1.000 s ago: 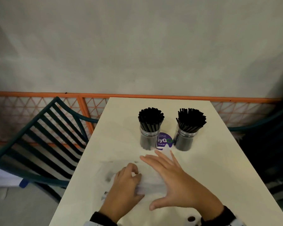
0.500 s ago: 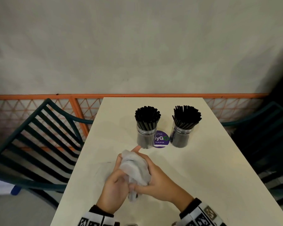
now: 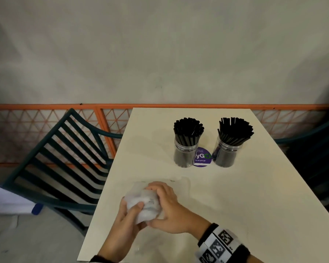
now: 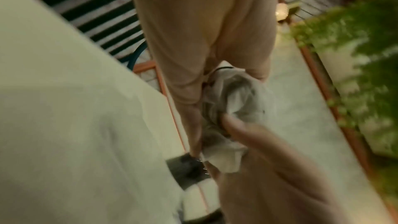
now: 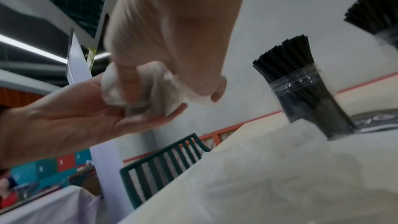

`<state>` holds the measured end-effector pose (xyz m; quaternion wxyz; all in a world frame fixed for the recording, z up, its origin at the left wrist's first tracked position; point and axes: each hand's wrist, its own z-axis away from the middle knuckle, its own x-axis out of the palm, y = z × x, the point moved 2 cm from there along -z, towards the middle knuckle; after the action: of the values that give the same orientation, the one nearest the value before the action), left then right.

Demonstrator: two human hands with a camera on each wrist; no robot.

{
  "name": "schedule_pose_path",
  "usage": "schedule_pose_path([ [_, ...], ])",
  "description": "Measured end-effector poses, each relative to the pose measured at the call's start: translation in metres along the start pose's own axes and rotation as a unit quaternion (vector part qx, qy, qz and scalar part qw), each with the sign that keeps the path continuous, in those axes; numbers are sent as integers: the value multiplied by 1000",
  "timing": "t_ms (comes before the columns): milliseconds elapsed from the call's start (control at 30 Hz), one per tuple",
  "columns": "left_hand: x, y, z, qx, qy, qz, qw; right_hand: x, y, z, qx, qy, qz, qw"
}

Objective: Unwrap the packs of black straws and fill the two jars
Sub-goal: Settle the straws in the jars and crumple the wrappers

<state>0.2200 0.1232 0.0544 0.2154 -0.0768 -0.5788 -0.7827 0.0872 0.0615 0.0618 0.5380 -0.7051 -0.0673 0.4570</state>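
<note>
Clear plastic wrapper, crumpled into a pale wad, sits squeezed between our left hand and right hand, both curled tight on it just above the tabletop. Both jars stand packed with black straws, so we judge only wrapper disposal remains.

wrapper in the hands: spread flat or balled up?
Balled up. The clear wrapper is a crumpled wad squeezed between the left hand and the right hand, above the table.
</note>
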Motion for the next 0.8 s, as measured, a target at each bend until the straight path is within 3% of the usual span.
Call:
schedule_pose_path([
  [67,-22,-2,-3,10,55,-47,997,1,14,-2,49,-30,-8,998],
  [133,-42,-6,-8,-12,93,-74,993,-3,37,-4,163,66,-20,984],
  [200,-60,-16,-15,-71,116,-77,988,-11,62,-3,303,161,7,939],
  [300,-69,-30,-19,-188,96,-91,973,-14,91,2,442,136,-20,887],
  [433,-55,-33,-20,-256,3,-176,950,-4,115,10,440,50,-142,885],
  [600,-68,-37,-38,-221,14,-286,932,-7,93,42,352,-17,-291,889],
  [700,-52,-33,-32,-246,-55,-233,939,-16,97,69,321,52,-392,861],
  [800,-28,-34,-25,-267,-119,-160,943,-25,104,101,312,154,-467,813],
])
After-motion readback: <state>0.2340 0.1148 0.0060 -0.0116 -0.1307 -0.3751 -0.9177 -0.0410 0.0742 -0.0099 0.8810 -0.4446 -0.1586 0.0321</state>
